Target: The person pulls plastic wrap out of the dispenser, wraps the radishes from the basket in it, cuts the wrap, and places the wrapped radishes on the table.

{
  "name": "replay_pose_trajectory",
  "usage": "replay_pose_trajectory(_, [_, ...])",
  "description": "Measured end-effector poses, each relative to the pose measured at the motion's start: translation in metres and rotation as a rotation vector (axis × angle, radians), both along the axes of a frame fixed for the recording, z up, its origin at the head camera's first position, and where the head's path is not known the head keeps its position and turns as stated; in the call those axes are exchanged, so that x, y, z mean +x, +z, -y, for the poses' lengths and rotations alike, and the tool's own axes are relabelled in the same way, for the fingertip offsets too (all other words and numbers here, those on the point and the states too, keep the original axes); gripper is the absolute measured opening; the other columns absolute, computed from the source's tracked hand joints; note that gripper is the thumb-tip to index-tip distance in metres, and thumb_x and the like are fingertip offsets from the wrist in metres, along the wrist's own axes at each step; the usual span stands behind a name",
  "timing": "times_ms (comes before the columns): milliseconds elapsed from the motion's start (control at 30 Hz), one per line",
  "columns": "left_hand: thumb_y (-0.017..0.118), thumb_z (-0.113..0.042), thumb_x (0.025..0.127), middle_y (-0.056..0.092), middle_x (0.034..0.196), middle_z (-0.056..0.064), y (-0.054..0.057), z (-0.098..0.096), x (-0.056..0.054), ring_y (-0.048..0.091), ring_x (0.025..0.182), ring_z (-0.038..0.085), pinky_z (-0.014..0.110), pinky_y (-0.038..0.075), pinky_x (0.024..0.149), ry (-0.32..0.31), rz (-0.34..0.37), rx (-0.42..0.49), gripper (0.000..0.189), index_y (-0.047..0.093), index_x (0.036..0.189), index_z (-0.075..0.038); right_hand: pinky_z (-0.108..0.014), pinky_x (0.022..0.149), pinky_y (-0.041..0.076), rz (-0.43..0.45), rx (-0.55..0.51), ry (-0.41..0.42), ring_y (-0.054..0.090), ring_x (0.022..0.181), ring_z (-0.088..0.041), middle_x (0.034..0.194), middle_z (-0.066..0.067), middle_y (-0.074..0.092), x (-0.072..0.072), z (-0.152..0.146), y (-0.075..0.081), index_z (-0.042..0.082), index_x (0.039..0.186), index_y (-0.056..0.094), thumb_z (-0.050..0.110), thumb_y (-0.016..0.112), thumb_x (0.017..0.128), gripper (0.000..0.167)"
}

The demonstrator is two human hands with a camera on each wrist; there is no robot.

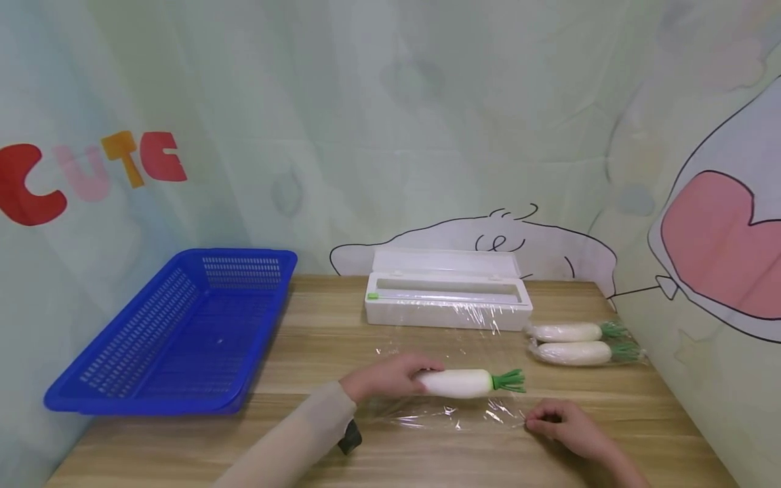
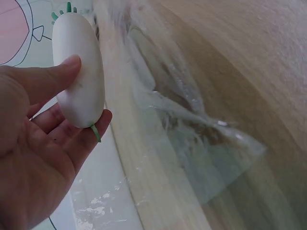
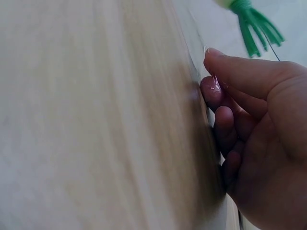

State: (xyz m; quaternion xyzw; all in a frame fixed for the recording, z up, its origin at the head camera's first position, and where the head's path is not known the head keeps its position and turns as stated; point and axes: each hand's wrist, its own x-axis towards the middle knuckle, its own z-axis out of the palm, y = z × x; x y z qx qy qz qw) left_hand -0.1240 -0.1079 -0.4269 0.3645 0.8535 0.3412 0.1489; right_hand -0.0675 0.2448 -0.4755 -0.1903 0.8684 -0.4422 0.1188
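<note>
My left hand (image 1: 390,375) grips a white radish (image 1: 459,383) by its leafless end, its green leaf tuft pointing right. In the left wrist view the thumb lies across the radish (image 2: 79,91) and the fingers support it from the other side. Below it, a sheet of clear plastic wrap (image 1: 448,415) spreads over the table from the white wrap dispenser (image 1: 445,316). At the sheet's near right corner, my right hand (image 1: 569,428) pinches the film. The right wrist view shows a shiny bit of wrap (image 3: 215,86) between thumb and forefinger.
Two radishes (image 1: 572,352) wrapped in film lie side by side at the right. A blue plastic basket (image 1: 244,376) stands at the left. The dispenser's lid (image 1: 445,262) is raised against a printed curtain (image 1: 342,135) behind the wooden table (image 1: 317,352).
</note>
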Motion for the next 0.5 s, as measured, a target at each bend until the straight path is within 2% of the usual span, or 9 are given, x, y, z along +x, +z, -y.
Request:
replay_pose_trajectory(200, [0.070, 0.000, 0.080, 0.065, 0.116, 0.001, -0.0053, -0.0049, -0.0022, 0.056, 0.097, 0.006, 0.024, 0.045, 0.090, -0.002, 0.005, -0.017, 0.044, 0.063, 0.123, -0.010, -0.022, 0.059, 0.044, -0.029, -0.029, 0.013, 0.050, 0.073, 0.003, 0.085, 0.009, 0.064, 0.0008, -0.0018, -0.0001, 0.007, 0.089, 0.070, 0.015, 0.066, 0.090, 0.009])
replay_pose_trajectory(333, [0.070, -0.002, 0.080, 0.065, 0.119, 0.002, -0.0045, -0.0058, 0.0003, 0.057, 0.102, 0.009, 0.026, 0.044, 0.093, 0.007, 0.013, -0.047, 0.044, 0.063, 0.123, -0.009, -0.023, 0.056, 0.044, -0.028, -0.056, 0.022, 0.050, 0.070, 0.002, 0.084, 0.011, 0.063, 0.0002, -0.0033, -0.0028, 0.006, 0.090, 0.070, 0.013, 0.065, 0.091, 0.009])
replay_pose_trajectory(500, [0.071, -0.002, 0.081, 0.064, 0.121, 0.005, -0.0061, -0.0068, 0.0006, 0.057, 0.110, 0.015, 0.030, 0.044, 0.098, -0.004, -0.017, -0.077, 0.042, 0.063, 0.122, -0.007, -0.024, 0.055, 0.044, -0.036, -0.086, 0.039, 0.050, 0.070, 0.002, 0.085, 0.011, 0.063, -0.0010, -0.0066, -0.0069, 0.005, 0.091, 0.070, 0.010, 0.063, 0.092, 0.009])
